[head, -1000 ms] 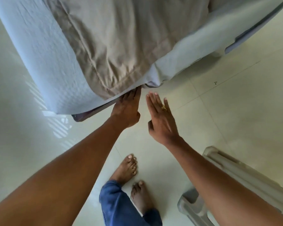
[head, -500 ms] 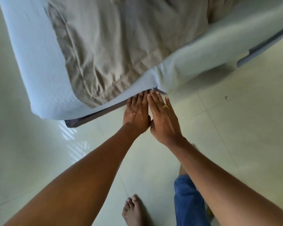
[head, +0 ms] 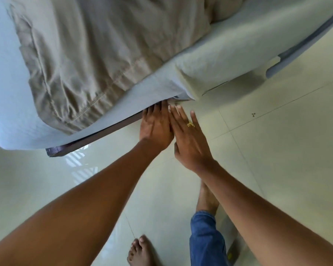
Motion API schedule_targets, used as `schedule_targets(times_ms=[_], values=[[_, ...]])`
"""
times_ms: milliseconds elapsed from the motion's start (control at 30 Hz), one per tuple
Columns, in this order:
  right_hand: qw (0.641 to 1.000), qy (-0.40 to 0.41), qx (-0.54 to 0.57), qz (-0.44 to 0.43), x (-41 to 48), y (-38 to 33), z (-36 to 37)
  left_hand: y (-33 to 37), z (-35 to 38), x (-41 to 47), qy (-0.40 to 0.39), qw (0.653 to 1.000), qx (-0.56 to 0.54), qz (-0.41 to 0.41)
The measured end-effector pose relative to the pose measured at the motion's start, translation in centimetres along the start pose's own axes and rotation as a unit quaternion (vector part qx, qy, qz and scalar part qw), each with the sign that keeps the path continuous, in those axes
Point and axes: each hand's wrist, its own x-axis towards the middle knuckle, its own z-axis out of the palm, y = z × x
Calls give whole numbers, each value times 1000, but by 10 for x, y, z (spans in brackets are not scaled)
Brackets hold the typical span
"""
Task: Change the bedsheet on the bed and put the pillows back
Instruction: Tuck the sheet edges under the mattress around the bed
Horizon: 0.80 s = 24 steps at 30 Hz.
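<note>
The bed fills the top of the view, its mattress wrapped in a pale blue bedsheet [head: 138, 93]. A beige cloth [head: 96, 54], perhaps a pillow or cover, lies crumpled on top. My left hand [head: 156, 125] is flat, its fingertips pushed under the hanging sheet edge at the dark bed frame [head: 96, 137]. My right hand [head: 188, 139] lies flat beside it, touching it, fingers straight, a gold ring on one finger. Neither hand holds anything that I can see; the left fingertips are hidden by the sheet.
Glossy cream floor tiles [head: 277, 150] spread to the right and below. My bare feet [head: 140, 250] and a blue trouser leg [head: 206, 240] are at the bottom. A grey-blue bed frame rail [head: 300, 47] shows at the upper right.
I have stepped to the right along the bed. My right hand has closed in against the left one, and both have pushed toward the sheet edge. The plastic chair has left the view.
</note>
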Motion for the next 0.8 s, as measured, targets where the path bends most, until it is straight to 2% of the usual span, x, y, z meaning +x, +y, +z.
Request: schedule_targets(times_ms=[67, 133, 233, 267, 333, 400, 533, 633, 700, 800], values=[[1000, -19, -3, -1, -8, 6, 4, 15, 9, 3, -3, 999, 23, -49], [999, -10, -38, 29, 27, 23, 0, 15, 8, -1, -3, 999, -5, -54], [995, 19, -56, 75, 80, 37, -9, 3, -7, -12, 31, 998, -60, -6], [996, 4, -46, 78, 84, 37, -10, 2, -11, -21, 38, 997, -73, 14], [997, -33, -28, 70, 78, 37, -9, 3, -18, -33, 27, 995, -77, 61], [998, -24, -11, 48, 67, 40, -13, 6, -20, -22, -3, 994, -51, 96], [998, 34, 24, 52, 19, 50, -28, 29, -10, 28, -52, 997, -34, 56], [998, 12, 30, 53, -21, 50, -29, 49, 2, 33, -87, 995, 43, 13], [998, -1, 16, 63, -1, 62, -28, 54, 3, 31, -76, 996, 47, -7], [997, 13, -21, 79, 65, 82, -24, 49, 3, 26, -7, 1000, -19, 4]])
